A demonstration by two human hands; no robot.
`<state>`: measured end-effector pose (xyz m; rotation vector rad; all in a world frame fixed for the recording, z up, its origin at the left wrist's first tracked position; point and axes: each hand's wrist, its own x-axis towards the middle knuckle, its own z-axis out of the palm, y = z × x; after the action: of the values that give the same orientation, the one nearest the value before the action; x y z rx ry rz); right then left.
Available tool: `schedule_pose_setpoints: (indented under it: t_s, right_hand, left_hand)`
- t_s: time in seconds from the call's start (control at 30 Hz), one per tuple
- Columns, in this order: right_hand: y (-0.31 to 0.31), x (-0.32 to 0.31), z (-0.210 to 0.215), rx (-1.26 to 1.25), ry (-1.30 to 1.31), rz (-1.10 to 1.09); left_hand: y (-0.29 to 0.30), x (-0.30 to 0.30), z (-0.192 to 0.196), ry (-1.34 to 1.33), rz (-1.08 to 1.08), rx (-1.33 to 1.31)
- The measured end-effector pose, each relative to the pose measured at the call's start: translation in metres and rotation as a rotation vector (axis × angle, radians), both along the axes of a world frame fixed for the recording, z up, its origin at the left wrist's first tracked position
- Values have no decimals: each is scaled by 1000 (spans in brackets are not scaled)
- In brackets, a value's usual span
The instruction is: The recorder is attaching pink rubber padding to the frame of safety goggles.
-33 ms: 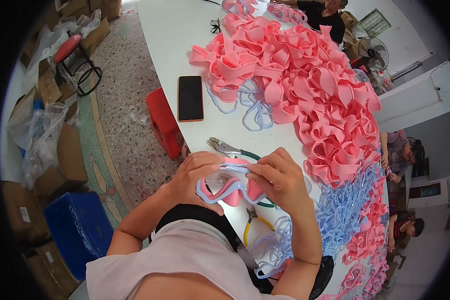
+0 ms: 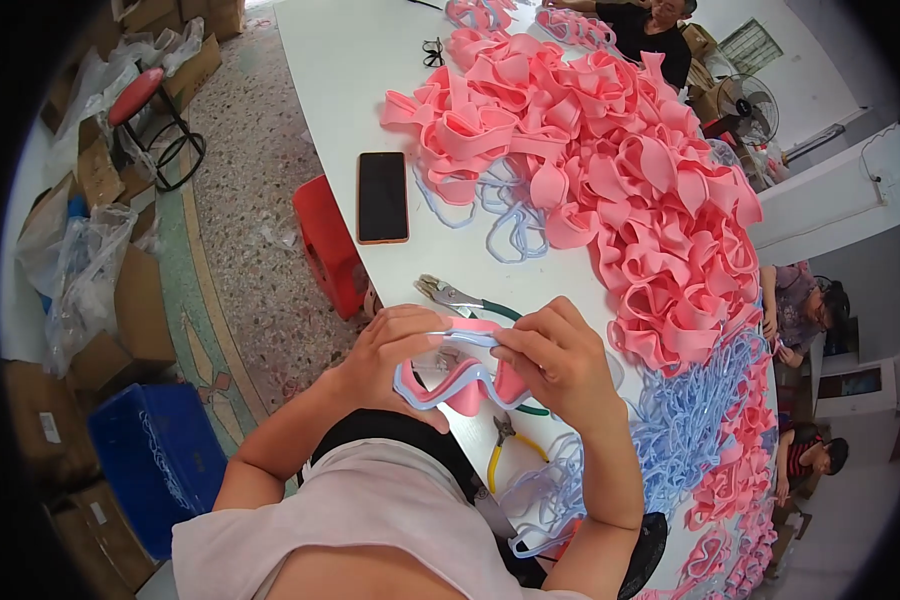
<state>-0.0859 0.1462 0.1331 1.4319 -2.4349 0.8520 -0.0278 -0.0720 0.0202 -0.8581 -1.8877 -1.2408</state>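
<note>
Nothing moved since the earlier frame: left hand (image 2: pixel 395 350) and right hand (image 2: pixel 560 360) both clamped on pink goggle gasket (image 2: pixel 470 385) with blue frame (image 2: pixel 440 385), above table edge (image 2: pixel 410 270). Looks light, soft, floppy; grip by the rims.

Small assembly workshop: long white tabletop (image 2: pixel 350 90) heaped with pink foam parts (image 2: pixel 620 170) and blue frames (image 2: pixel 690 420), pliers (image 2: pixel 465 298), cardboard boxes (image 2: pixel 120 320) stacked along the floor, other workers seated nearby.
</note>
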Motion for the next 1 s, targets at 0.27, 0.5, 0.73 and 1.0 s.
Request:
schedule_pose_setpoints:
  t_s: [0.27,0.5,0.73,1.0]
  right_hand:
    - [5,10,15,36,-135,85]
    - [4,20,13,53,-132,58]
    - [13,25,5,-37,-209,38]
    - [18,26,3,-9,-79,-15]
  left_hand:
    - [-1,13,8,120,13,-143]
    - [6,8,10,306,52,-129]
    - [13,10,3,364,91,-141]
    - [2,21,21,-2,6,-181]
